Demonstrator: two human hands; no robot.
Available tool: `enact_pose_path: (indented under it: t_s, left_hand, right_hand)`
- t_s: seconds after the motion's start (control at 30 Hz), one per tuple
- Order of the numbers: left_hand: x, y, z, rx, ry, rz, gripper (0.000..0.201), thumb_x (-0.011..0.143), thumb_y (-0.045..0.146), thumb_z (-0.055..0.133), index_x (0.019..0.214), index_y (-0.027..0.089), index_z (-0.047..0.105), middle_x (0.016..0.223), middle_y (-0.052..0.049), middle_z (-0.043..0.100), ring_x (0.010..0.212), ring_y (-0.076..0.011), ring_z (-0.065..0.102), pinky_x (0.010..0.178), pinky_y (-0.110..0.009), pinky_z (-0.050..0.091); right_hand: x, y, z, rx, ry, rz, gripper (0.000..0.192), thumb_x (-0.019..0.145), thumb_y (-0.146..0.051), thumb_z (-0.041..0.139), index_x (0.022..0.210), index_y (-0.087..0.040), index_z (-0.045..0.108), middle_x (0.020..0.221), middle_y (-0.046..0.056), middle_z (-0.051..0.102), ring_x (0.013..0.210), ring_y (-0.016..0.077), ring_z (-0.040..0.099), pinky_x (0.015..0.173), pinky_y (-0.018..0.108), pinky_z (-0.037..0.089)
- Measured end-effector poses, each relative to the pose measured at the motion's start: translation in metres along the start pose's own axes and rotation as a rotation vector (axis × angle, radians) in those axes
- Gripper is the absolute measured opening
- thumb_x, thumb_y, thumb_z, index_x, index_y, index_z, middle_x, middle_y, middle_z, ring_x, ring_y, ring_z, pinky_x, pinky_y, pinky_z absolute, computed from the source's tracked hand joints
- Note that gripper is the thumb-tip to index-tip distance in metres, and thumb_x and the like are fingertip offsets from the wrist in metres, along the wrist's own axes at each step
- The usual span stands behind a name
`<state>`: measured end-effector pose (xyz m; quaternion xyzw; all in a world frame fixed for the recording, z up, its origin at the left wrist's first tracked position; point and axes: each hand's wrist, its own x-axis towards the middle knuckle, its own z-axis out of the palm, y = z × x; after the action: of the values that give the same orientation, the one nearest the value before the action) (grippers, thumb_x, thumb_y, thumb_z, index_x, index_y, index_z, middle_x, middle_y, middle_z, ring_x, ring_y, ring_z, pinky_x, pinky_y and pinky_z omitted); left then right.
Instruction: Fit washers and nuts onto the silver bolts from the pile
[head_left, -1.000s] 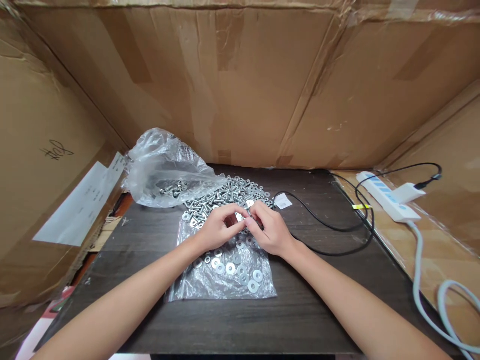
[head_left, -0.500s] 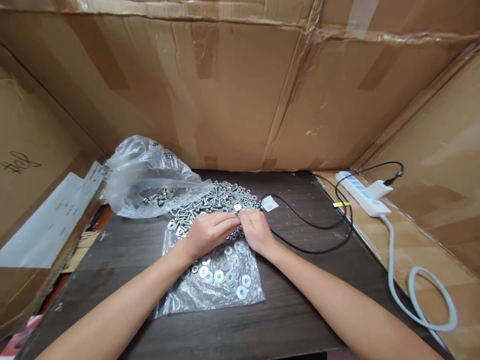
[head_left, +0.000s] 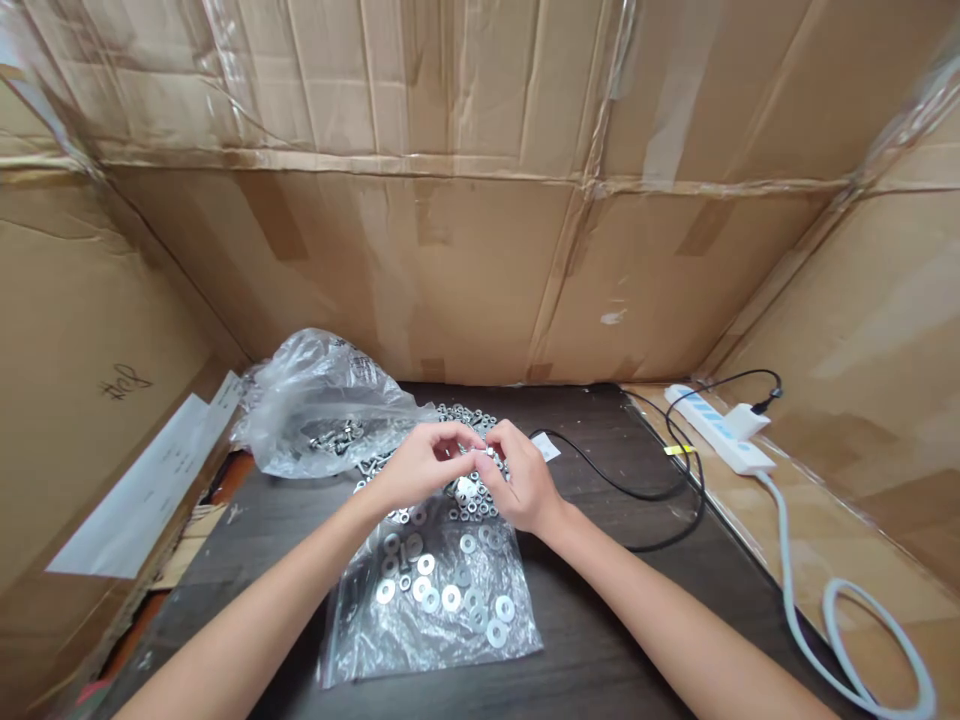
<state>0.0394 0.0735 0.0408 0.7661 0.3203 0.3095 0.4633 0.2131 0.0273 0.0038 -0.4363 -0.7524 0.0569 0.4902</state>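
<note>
My left hand (head_left: 427, 463) and my right hand (head_left: 523, 478) meet above the heap of hardware, their thumbs and forefingers closed in a pinch. A small shiny metal piece, apparently a nut (head_left: 490, 452), shows at the right fingertips. What the left fingertips grip is hidden. Under and behind the hands lies a pile of loose nuts (head_left: 472, 508) and bolts, partly covered by the fingers. Nearer to me a flat clear plastic bag (head_left: 427, 655) lies with several flat washers (head_left: 451, 598) on it or in it; I cannot tell which.
A crumpled clear bag (head_left: 315, 375) with bolts inside stands at the back left. A black cable (head_left: 600, 478) runs across the dark table (head_left: 600, 650) to a white power strip (head_left: 716, 430). Cardboard walls (head_left: 480, 270) enclose the back and sides.
The view has tilted up, so everything sits lower in the picture. My hands have lifted slightly and arched, the fingertips now showing a shiny metal piece between them.
</note>
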Motion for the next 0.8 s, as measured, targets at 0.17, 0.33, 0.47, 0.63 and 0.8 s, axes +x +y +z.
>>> enact_pose_path:
  t_s: [0.17, 0.33, 0.47, 0.63, 0.8]
  left_hand:
    - [0.012, 0.019, -0.016, -0.069, -0.013, 0.027, 0.022, 0.084, 0.035, 0.064, 0.088, 0.014, 0.069, 0.070, 0.000, 0.062, 0.057, -0.0088, 0.047, 0.051, -0.019, 0.038]
    - [0.006, 0.016, -0.016, 0.296, 0.208, 0.349, 0.013, 0.090, 0.027, 0.062, 0.092, 0.016, 0.069, 0.078, -0.001, 0.067, 0.058, -0.0089, 0.052, 0.058, -0.021, 0.045]
    - [0.005, 0.015, -0.017, 0.655, 0.258, 0.696, 0.011, 0.095, 0.019, 0.057, 0.097, 0.017, 0.067, 0.082, -0.002, 0.070, 0.065, -0.0109, 0.060, 0.061, -0.023, 0.048]
    - [0.006, 0.020, -0.017, 0.867, 0.238, 0.831, 0.013, 0.097, 0.017, 0.053, 0.096, 0.016, 0.066, 0.090, -0.002, 0.073, 0.074, -0.0134, 0.068, 0.065, -0.024, 0.053]
    - [0.006, 0.020, -0.015, 0.754, 0.208, 0.679, 0.013, 0.095, 0.017, 0.055, 0.096, 0.018, 0.068, 0.088, -0.001, 0.073, 0.070, -0.0122, 0.066, 0.063, -0.023, 0.051]
  right_hand:
    - [0.037, -0.008, -0.005, 0.007, 0.055, -0.074, 0.020, 0.094, -0.030, 0.047, 0.076, -0.021, 0.046, 0.068, 0.000, 0.046, 0.063, 0.0149, 0.044, 0.061, 0.029, 0.035]
    - [0.044, -0.014, 0.006, 0.240, 0.023, 0.215, 0.045, 0.098, -0.038, 0.039, 0.057, -0.021, 0.034, 0.053, -0.003, 0.033, 0.051, 0.0110, 0.033, 0.053, 0.028, 0.026]
    - [0.040, -0.018, 0.011, 0.620, -0.028, 0.644, 0.050, 0.094, -0.050, 0.040, 0.053, -0.022, 0.031, 0.048, -0.006, 0.025, 0.046, 0.0093, 0.024, 0.045, 0.026, 0.021]
    - [0.045, -0.023, 0.004, 0.782, -0.149, 0.846, 0.039, 0.084, -0.039, 0.045, 0.052, -0.023, 0.028, 0.045, -0.007, 0.022, 0.041, 0.0078, 0.021, 0.041, 0.024, 0.015]
    - [0.048, -0.019, -0.003, 0.747, -0.245, 0.882, 0.043, 0.088, -0.044, 0.043, 0.053, -0.023, 0.029, 0.046, -0.007, 0.023, 0.042, 0.0081, 0.022, 0.041, 0.024, 0.018]
